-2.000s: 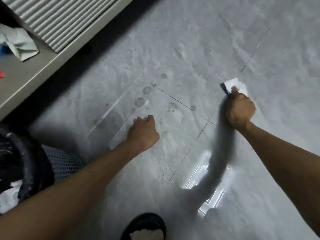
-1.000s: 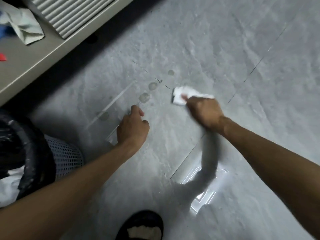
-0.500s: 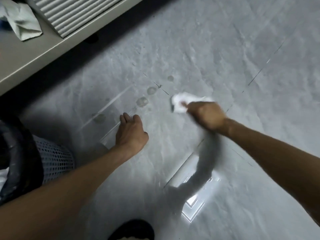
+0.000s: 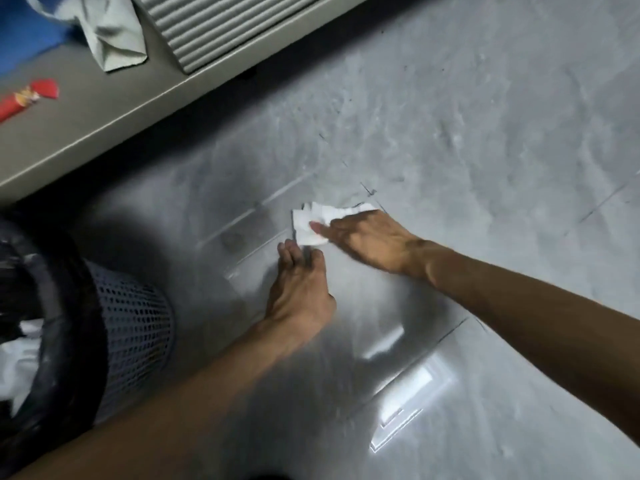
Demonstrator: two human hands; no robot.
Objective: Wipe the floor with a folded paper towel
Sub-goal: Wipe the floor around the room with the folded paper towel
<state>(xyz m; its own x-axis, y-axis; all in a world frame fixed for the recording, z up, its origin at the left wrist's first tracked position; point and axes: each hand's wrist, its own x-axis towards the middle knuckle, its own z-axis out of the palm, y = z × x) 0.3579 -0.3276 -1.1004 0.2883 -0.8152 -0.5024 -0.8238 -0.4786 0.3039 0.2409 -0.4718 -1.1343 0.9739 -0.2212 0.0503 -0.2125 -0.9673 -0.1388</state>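
Observation:
A white folded paper towel (image 4: 310,221) lies flat on the grey tiled floor (image 4: 450,140), near a dark tile joint. My right hand (image 4: 367,239) presses down on the towel's right part with spread fingers, covering some of it. My left hand (image 4: 299,292) rests palm down on the floor just below the towel, its fingertips almost touching the towel's lower edge and holding nothing. One dull spot (image 4: 231,240) shows on the floor left of the towel.
A mesh waste bin (image 4: 131,327) with a black liner stands at the lower left. A low grey ledge (image 4: 114,109) runs along the upper left, carrying a crumpled cloth (image 4: 110,36), a red packet (image 4: 27,97) and a ribbed panel (image 4: 214,22).
My right hand has slid the towel leftwards across the floor, over the row of spots, until it sits just above my left hand. The view has shifted toward the ledge.

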